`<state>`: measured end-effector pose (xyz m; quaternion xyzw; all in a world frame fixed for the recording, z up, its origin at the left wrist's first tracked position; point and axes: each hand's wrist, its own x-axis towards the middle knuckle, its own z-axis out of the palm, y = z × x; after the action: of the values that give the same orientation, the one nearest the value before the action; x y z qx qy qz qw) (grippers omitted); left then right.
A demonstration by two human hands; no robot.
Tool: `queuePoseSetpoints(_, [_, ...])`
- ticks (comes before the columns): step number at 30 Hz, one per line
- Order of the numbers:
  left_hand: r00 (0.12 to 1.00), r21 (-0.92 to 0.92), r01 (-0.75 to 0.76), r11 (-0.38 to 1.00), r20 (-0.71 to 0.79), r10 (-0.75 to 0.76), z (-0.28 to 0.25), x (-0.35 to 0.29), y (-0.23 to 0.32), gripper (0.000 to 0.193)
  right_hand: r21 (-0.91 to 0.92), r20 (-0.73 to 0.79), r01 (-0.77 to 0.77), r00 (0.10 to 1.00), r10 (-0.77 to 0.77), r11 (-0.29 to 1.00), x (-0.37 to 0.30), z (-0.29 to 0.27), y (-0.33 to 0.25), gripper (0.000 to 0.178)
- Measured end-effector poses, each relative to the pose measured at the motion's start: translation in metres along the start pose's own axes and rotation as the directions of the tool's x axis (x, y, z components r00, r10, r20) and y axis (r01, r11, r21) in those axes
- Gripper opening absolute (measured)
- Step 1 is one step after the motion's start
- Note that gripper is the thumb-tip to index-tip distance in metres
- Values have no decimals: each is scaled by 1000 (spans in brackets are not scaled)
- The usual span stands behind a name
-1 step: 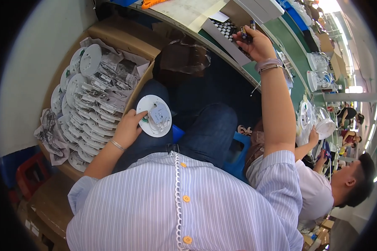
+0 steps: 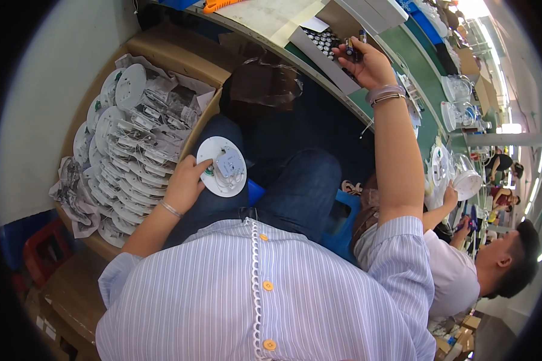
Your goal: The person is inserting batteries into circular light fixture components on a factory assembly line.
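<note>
— Over the lap, what did the left hand (image 2: 183, 183) have?

— It held a round white disc (image 2: 221, 166) with a small grey module and thin wires on its face. The grip was pinching the disc's left rim, thumb on the upper face near the edge, the other fingers hidden beneath. Most of the disc stuck out to the right of the hand, tilted a little, above the blue jeans (image 2: 295, 180).

— And beside it?

— Just left of that hand stood a cardboard box (image 2: 162, 51) packed with many more of the same white discs (image 2: 123, 126), stacked on edge in plastic wrapping. The held disc sat just beyond the box's right wall, apart from the stack.

— Where was the right hand (image 2: 367, 63)?

— Stretched well away, up to the surface (image 2: 427, 78) with its green mat. Its grip was closed, fingertips pinching a small dark cylinder (image 2: 350, 47), which stood just above and right of a grey tray (image 2: 322, 51) filled with rows of similar small parts. Two bracelets circled that wrist.

— Anyone else?

— Lower right, another person (image 2: 506, 259) in a white shirt was holding a clear dome (image 2: 467, 180) at the same surface.
</note>
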<state>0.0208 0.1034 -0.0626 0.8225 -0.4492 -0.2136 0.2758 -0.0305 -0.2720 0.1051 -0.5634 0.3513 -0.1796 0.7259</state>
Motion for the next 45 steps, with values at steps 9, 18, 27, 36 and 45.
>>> queuePoseSetpoints(9, [946, -154, -222, 963, -272, 175, -11, 38, 16, 22, 277, 239, -139, 968, 72, 951, 4, -30, 11, 17])
queuePoseSetpoints(18, [963, -985, 84, 152, 41, -267, -20, 79, 80, 37, -118, 254, 166, 958, -132, 979, -68, 1, 12, 26])
queuePoseSetpoints(27, [987, -968, 123, 217, 97, -128, -13, 72, 96, 37, -671, 485, 645, 755, -442, 366, -113, 36, 55, 20])
queuePoseSetpoints(36, [998, -974, 53, 220, 43, -50, -15, 60, 98, 34, -644, 477, 623, 781, -404, 444, -132, 25, 66, 17])
queuePoseSetpoints(45, [989, -989, 130, 71, 124, -81, -16, 59, 108, 33, -749, 465, 609, 764, -447, 261, -146, 26, 83, 30])
